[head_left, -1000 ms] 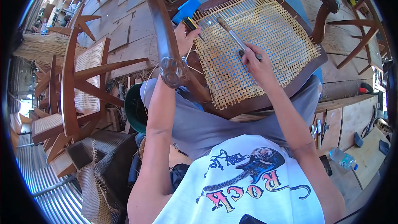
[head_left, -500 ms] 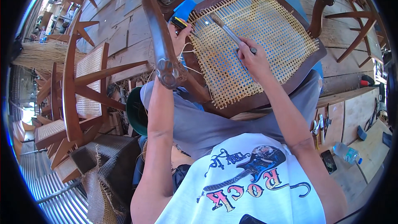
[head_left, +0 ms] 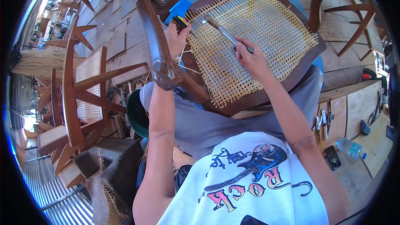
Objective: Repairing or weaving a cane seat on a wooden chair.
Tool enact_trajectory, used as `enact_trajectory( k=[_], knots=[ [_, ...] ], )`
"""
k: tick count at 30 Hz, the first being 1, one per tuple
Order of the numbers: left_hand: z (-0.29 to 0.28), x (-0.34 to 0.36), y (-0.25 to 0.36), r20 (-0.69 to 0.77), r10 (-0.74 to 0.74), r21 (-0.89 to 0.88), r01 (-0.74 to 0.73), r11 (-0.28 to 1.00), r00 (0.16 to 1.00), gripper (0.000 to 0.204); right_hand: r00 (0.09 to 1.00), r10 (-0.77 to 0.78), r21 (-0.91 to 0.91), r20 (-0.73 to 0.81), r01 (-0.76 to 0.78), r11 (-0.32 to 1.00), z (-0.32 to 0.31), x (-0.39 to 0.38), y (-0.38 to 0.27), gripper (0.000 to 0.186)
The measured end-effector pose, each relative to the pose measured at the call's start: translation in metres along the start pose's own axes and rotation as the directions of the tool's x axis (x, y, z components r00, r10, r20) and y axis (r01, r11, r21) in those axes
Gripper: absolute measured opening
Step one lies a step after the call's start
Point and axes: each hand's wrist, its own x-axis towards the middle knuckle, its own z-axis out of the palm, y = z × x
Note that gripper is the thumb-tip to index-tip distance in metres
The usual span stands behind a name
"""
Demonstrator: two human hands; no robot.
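A sheet of woven cane point(head_left: 250, 37) lies over the seat of a dark wooden armchair point(head_left: 157, 37). Loose strand ends fringe its edges. In my right hand point(head_left: 251, 59) is a hammer point(head_left: 227, 33) with a grey shaft and a brown head, held over the far left part of the weave. My left hand point(head_left: 178, 37) is closed round a black-and-yellow-handled tool point(head_left: 180, 21), which looks like a screwdriver, at the left edge of the cane. Its tip is too small to make out. The carved chair arm passes in front of my left wrist.
Unfinished wooden chair frames point(head_left: 89, 83) stand on the left, with a bundle of fibres point(head_left: 46, 60) behind. A dark green bucket point(head_left: 135, 114) is beside my left leg. On the right, a water bottle point(head_left: 351, 148), a phone point(head_left: 332, 157) and pliers point(head_left: 318, 125) lie on boards.
The chair and cane sit slightly further left and up in view. Both hands keep their tools; the hammer has shifted a little left with my right hand.
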Motion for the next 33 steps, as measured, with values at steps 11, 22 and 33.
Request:
enact_trajectory(
  k=[11, 22, 33],
  knots=[
    [0.001, 0.004, -0.030, -0.060, 0.033, -0.182, -0.043, 0.982, 0.998, 0.012, 0.993, -0.104, -0.163, -0.049, 0.095, 0.982, 0.019, 0.004, 0.005, 0.034],
    [-0.002, 0.000, 0.002, 0.012, -0.011, 0.025, 0.011, 1.000, 1.000, 0.012, 0.982, -0.161, -0.319, 0.096, 0.184, 0.930, 0.009, 0.005, 0.004, 0.034],
    [0.003, -0.020, -0.017, 0.077, -0.036, -0.275, 0.056, 0.960, 0.996, 0.011, 0.999, -0.024, -0.171, -0.023, 0.020, 0.985, -0.034, -0.028, -0.024, 0.035]
  ],
)
